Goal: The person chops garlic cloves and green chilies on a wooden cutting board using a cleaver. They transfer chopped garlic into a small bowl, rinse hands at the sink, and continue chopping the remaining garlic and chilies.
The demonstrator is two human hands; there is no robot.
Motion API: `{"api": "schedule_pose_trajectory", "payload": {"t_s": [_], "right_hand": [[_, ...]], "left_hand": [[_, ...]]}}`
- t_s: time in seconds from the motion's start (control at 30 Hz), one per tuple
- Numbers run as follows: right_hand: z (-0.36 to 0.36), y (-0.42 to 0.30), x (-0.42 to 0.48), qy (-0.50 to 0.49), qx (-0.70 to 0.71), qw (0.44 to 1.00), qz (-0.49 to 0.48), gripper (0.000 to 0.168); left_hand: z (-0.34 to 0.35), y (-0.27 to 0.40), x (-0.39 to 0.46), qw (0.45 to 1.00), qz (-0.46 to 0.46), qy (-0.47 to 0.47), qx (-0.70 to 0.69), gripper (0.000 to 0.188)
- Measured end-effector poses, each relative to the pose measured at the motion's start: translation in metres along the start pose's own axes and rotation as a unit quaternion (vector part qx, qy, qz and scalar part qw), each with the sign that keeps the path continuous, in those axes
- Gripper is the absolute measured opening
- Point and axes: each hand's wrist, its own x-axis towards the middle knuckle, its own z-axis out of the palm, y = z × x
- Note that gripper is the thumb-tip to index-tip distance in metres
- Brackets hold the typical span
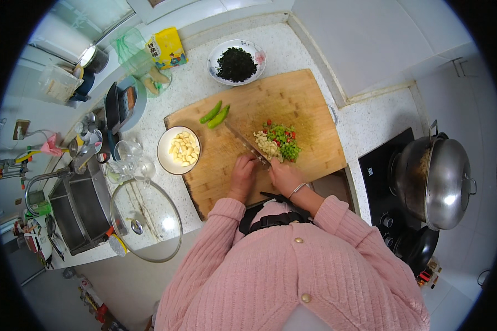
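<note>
My right hand (285, 177) grips a kitchen knife (247, 142), its blade reaching up and left over the wooden cutting board (314, 107). Beside the blade near its handle, my left hand (244, 171) has its fingers curled on the board; whether they pinch a piece is hidden. Pale chopped garlic (268, 145) lies right of the knife, touching a pile of chopped green and red peppers (288, 142). Two whole green chili peppers (215, 114) rest near the board's upper left. A bowl of peeled garlic cloves (184, 148) stands at the board's left edge.
Above the board is a plate of dark chopped food (237, 64). A glass lid (145, 221) overhangs the counter's front edge, near the sink (80, 202) and several glasses (130, 161). To the right, a large lidded steel pot (430, 182) sits on the black stove (387, 182).
</note>
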Motion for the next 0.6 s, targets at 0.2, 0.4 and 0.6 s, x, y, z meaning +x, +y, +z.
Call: {"api": "schedule_pose_trajectory", "payload": {"t_s": [0.2, 0.4, 0.6], "right_hand": [[-0.009, 0.001, -0.005, 0.060, 0.043, 0.997, -0.016, 0.017], [-0.006, 0.007, -0.014, 0.018, 0.006, 1.000, -0.024, 0.025], [-0.009, 0.006, -0.017, 0.028, 0.017, 0.999, -0.018, 0.021]], "left_hand": [[-0.001, 0.003, -0.003, 1.000, -0.022, 0.016, -0.010, 0.013], [-0.001, 0.003, -0.001, 1.000, -0.013, 0.013, -0.017, 0.013], [-0.005, 0.004, 0.000, 1.000, -0.011, 0.000, -0.012, 0.013]]}}
